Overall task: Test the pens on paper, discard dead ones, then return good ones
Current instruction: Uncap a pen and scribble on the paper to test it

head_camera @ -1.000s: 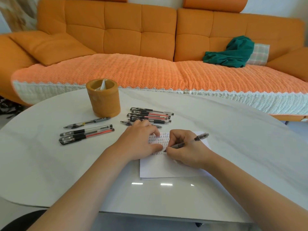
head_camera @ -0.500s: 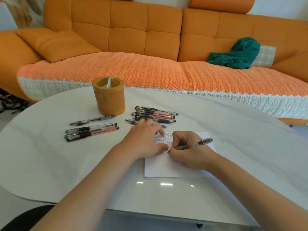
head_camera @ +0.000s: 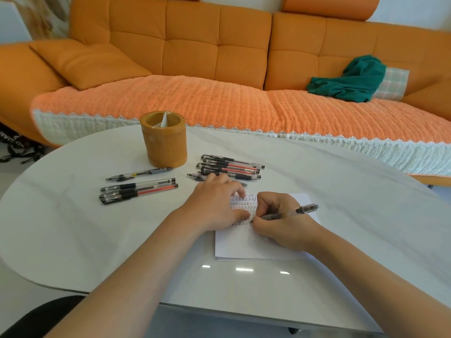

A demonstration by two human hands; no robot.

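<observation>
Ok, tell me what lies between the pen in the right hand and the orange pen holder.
Between the pen and pen holder lie the left hand and a cluster of pens; above them nothing visible blocks.

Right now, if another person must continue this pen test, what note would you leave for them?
Left hand: flat on the paper.
Right hand: grips a pen, tip on the paper among rows of test marks.
A pile of pens lies right of the holder, a smaller group left of it; which is tested, I cannot tell.
To do: finish testing, discard dead ones, return good ones to the holder.
</observation>
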